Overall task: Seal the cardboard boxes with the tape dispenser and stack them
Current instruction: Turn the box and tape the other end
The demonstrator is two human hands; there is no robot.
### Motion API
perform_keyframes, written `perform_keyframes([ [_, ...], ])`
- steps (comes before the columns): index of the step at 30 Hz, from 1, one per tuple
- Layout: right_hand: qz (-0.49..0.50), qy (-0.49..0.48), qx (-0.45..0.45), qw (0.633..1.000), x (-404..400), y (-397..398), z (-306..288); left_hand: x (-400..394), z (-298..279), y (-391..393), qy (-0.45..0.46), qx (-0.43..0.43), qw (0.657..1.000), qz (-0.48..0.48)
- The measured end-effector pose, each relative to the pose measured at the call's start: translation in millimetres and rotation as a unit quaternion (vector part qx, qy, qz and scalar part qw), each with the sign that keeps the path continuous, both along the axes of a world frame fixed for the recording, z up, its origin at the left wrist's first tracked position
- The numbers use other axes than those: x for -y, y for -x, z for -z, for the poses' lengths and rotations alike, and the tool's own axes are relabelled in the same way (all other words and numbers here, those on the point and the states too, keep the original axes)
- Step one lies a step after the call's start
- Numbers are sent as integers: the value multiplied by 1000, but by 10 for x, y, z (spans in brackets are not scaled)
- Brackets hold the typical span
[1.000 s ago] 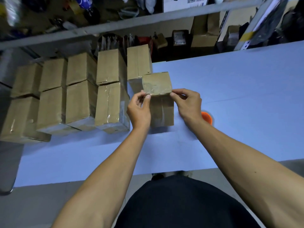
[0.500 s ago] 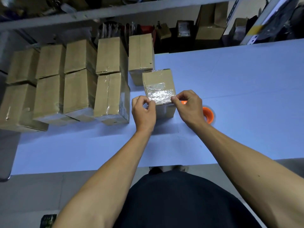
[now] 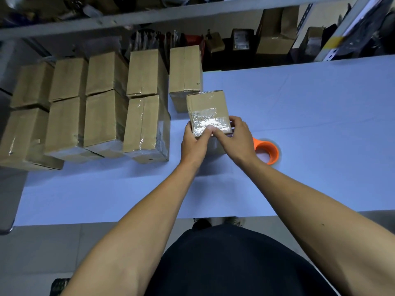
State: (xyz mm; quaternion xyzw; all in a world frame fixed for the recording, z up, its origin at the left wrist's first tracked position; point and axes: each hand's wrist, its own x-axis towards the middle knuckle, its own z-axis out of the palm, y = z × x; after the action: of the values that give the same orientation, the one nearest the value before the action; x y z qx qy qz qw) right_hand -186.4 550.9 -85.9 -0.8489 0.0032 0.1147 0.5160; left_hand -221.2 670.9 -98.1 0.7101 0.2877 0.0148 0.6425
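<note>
A small cardboard box (image 3: pixel 205 105) stands on the pale blue table (image 3: pixel 299 116), a shiny strip of clear tape across its top face. My left hand (image 3: pixel 193 144) holds its near left corner, thumb on the tape. My right hand (image 3: pixel 233 138) grips the near right corner, with fingers pressing on the taped edge. An orange tape roll (image 3: pixel 267 151) lies on the table just right of my right hand. Several taped cardboard boxes (image 3: pixel 143 122) stand stacked in rows on the left.
A taller box (image 3: pixel 185 69) stands just behind the held one. Metal shelving (image 3: pixel 149 17) with clutter runs along the far side. The table's near edge (image 3: pixel 128 222) is close to my body, with grey floor below.
The box has been tipped so its taped face turns up toward me. Both hands slid closer together along the near edge, and my fingers now press on the tape.
</note>
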Motion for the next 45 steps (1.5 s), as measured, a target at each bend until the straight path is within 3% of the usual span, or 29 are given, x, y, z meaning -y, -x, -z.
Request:
perform_keyframes([
  [11,-29,-127,-59,990,125,-21,-17,-50,-52,-14,-33,-46,998,17],
  [15,-104,-123,-54,985,172,-50,-48,-198,-204,-142,-20,-60,997,-35],
  [17,-84,-101,-12,991,173,-75,-92,-261,-346,-217,12,-63,997,-50],
  [23,-26,-84,1,996,95,-103,-227,-378,-480,-214,55,-87,994,31],
  [28,-41,27,-61,997,61,-91,-109,-281,-164,58,78,-127,986,70],
  [32,-109,71,-127,983,94,17,45,-237,114,173,86,-191,978,21],
  [39,-154,200,-43,967,114,-8,86,-172,132,63,105,-203,972,-49],
  [42,-228,315,27,921,77,59,28,-128,115,-25,134,-186,967,-113],
  [45,-268,364,33,892,82,84,-3,-107,83,-41,164,-181,961,-129],
])
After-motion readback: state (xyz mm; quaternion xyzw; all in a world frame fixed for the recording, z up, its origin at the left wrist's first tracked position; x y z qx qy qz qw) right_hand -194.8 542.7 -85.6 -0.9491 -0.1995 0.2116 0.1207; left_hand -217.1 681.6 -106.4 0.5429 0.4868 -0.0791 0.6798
